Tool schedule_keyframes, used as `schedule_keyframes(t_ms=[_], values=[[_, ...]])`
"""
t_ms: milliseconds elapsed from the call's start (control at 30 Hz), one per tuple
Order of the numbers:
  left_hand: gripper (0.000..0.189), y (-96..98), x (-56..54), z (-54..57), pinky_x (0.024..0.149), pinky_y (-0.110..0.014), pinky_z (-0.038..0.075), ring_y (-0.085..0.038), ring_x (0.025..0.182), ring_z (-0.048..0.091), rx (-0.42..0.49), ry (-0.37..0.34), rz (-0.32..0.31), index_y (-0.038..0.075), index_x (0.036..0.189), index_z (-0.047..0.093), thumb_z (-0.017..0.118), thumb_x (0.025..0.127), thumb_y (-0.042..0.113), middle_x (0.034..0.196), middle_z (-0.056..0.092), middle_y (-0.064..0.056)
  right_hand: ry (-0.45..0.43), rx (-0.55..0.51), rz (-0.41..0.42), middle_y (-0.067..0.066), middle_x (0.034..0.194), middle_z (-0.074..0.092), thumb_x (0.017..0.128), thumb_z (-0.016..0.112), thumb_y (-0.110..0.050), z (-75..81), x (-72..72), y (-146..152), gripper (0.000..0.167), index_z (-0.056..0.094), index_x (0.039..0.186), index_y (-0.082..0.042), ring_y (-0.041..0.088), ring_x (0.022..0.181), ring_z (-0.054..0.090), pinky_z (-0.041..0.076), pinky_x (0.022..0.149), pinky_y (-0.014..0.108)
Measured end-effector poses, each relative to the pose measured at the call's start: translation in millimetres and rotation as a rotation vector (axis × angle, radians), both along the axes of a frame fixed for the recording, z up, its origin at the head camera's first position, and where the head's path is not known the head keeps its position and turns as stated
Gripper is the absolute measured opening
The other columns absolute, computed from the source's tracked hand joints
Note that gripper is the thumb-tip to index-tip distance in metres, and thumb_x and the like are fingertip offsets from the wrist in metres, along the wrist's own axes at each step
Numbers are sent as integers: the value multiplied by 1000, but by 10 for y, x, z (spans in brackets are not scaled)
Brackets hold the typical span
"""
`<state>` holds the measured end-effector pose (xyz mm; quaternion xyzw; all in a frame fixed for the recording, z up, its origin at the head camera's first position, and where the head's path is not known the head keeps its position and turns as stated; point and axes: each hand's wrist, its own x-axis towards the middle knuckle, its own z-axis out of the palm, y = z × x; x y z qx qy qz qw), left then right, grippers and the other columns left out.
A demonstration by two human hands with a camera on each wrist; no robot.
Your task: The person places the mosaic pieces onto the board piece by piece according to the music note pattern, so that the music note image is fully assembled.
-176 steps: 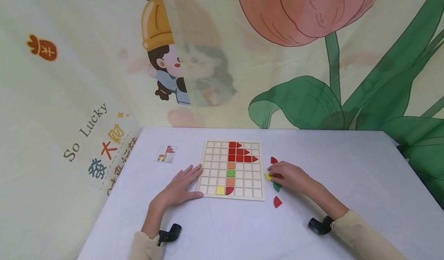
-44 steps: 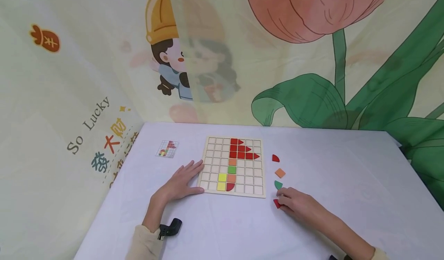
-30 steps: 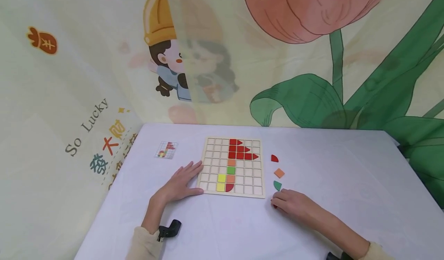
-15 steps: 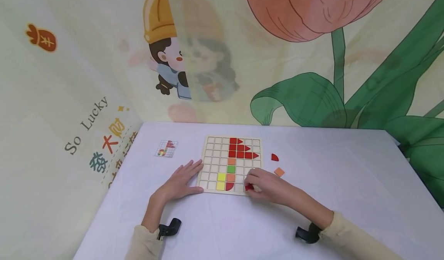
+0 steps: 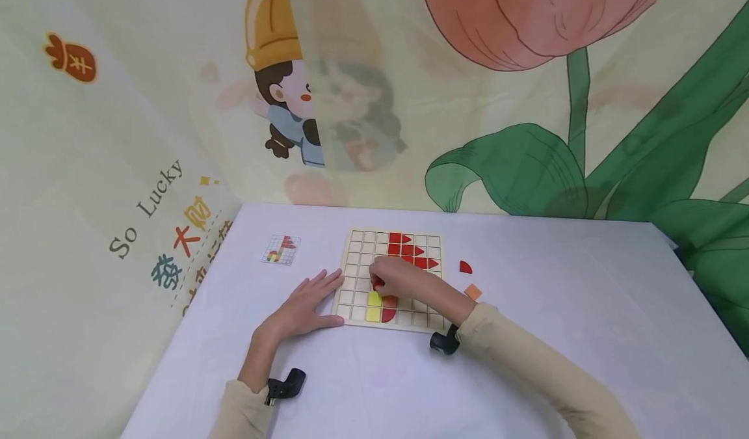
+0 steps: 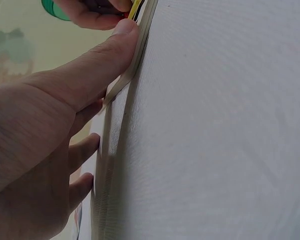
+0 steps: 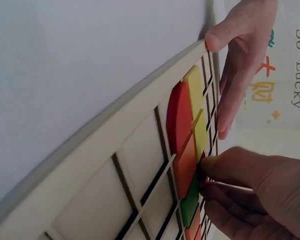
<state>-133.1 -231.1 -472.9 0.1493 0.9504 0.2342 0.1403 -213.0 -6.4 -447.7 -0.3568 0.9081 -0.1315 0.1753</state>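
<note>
A wooden grid board (image 5: 354, 265) lies on the white table, with coloured flat tiles set in its cells. My left hand (image 5: 305, 309) rests at the board's left edge, fingers spread, thumb at the near corner. Over the board, my right hand (image 5: 399, 279) pinches a small red tile (image 5: 377, 285) just beyond the upper of two yellow squares (image 5: 373, 313). In the right wrist view, that red tile (image 7: 203, 172) is mostly hidden by the fingertips, beside a green square (image 7: 190, 204). A red rounded tile (image 5: 389, 313) sits right of the lower yellow square.
Right of the board lie a loose red quarter-circle (image 5: 465, 267) and an orange square (image 5: 473, 292), partly covered by the forearm. A small printed pattern card (image 5: 281, 249) lies at the back left. Red squares and triangles (image 5: 401, 250) fill cells at the board's far side.
A second yellow square came onto the board. My right hand then took the nearest red quarter-circle from the table and carried it left over the board. The left hand stayed put.
</note>
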Motion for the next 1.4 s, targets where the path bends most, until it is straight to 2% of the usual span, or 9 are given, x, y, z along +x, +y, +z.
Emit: schedule_keyframes(t_ms=[433, 533, 700, 800, 900, 1067, 1167, 1300, 1400], values=[[85, -3, 11, -11, 124, -56, 11, -30, 152, 15, 16, -4, 9, 17, 152, 32, 71, 84, 47, 162, 25, 0, 48, -18, 29, 0, 89, 63, 88, 71, -19, 10, 78, 8, 7, 74, 91, -13, 11, 78, 52, 48, 65, 14], [85, 7, 9, -25, 124, -55, 11, -30, 153, 14, 14, -13, 12, 18, 153, 32, 70, 84, 48, 162, 24, 1, 100, -40, 42, 1, 100, 64, 87, 72, -21, 40, 143, 115, 14, 75, 99, -15, 12, 88, 54, 50, 69, 16], [84, 24, -7, -23, 125, -54, 11, -29, 153, 13, 6, -6, 8, 18, 153, 31, 71, 84, 47, 162, 24, 1, 187, -87, 46, 3, 113, 65, 86, 73, -22, 137, 279, 475, 20, 74, 106, -15, 18, 103, 58, 57, 75, 26], [84, 37, -17, -10, 125, -53, 11, -29, 153, 13, 4, -1, 2, 18, 153, 31, 71, 84, 46, 162, 25, 1, 191, -70, 10, 5, 116, 66, 85, 75, -22, 156, 336, 780, 24, 73, 108, -14, 20, 107, 59, 59, 80, 30], [85, 39, -25, -4, 124, -54, 11, -29, 153, 13, 1, 0, 6, 18, 153, 31, 71, 84, 47, 163, 24, 1, 208, -74, -38, 4, 114, 66, 84, 76, -21, 129, 347, 1114, 28, 72, 111, -13, 19, 104, 59, 59, 78, 29], [85, 24, -27, 8, 124, -56, 11, -30, 153, 13, -5, 0, 18, 18, 153, 31, 72, 83, 47, 163, 24, 1, 173, -117, -175, 5, 112, 65, 85, 74, -17, -6, 255, 1570, 30, 69, 114, -9, 16, 94, 60, 58, 75, 27], [85, 13, -16, 18, 124, -55, 11, -30, 153, 13, -3, -2, 21, 18, 153, 32, 72, 83, 46, 162, 25, 0, 131, -154, -269, 8, 113, 64, 86, 72, -14, -85, 161, 1724, 29, 69, 114, -8, 20, 96, 62, 60, 79, 33], [85, 3, -11, -3, 124, -55, 11, -30, 153, 13, 3, -6, 11, 17, 153, 31, 71, 84, 46, 162, 24, 0, 156, -216, -304, 11, 110, 65, 85, 70, -5, -137, 47, 1824, 17, 70, 102, -6, 24, 96, 63, 60, 80, 37], [85, 9, -11, -19, 124, -55, 11, -30, 153, 13, 2, -10, 6, 18, 153, 31, 71, 84, 47, 163, 24, 0, 157, -207, -338, 11, 107, 65, 85, 71, -7, -159, -12, 1817, 13, 68, 98, -5, 23, 92, 63, 60, 77, 36]])
